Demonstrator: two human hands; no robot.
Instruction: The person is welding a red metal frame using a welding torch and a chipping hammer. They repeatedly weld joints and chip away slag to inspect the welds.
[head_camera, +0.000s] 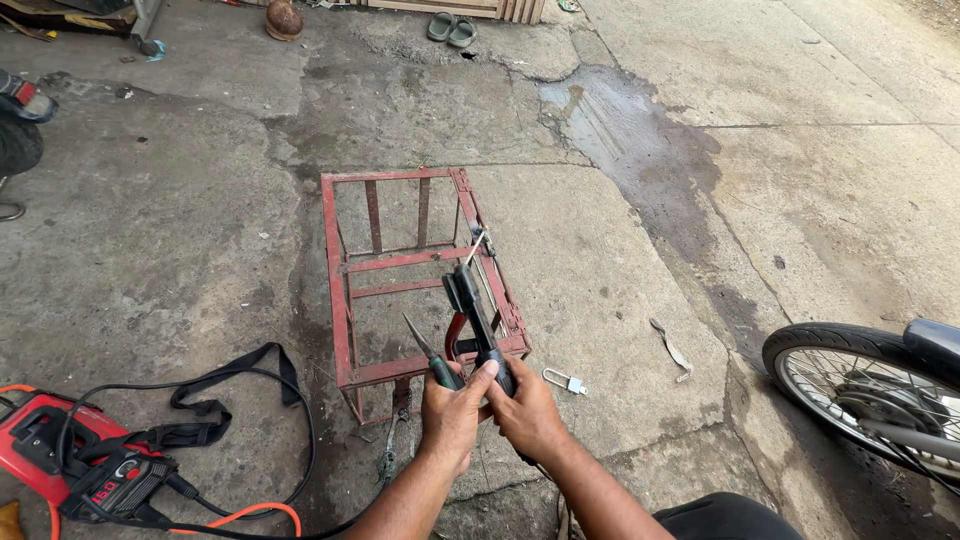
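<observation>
Both hands meet just in front of the red metal frame (400, 275) on the concrete. Left hand (450, 415) closed around a green-handled pointed tool (432, 358), tip angled up-left. Right hand (525, 410) closed around a black welding holder (472, 305), which reaches up over the frame's near right corner. Padlock (565, 380) just right of the frame; red welding machine (70, 460) well left; motorbike wheel (860, 385) far right.

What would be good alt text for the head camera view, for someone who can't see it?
Two bare hands, the left hand and right hand, hold a black welding electrode holder and a chipping hammer above a red metal frame lying on cracked concrete. A red welding machine sits lower left, a padlock lies beside the frame, and a motorbike wheel shows at right.
</observation>
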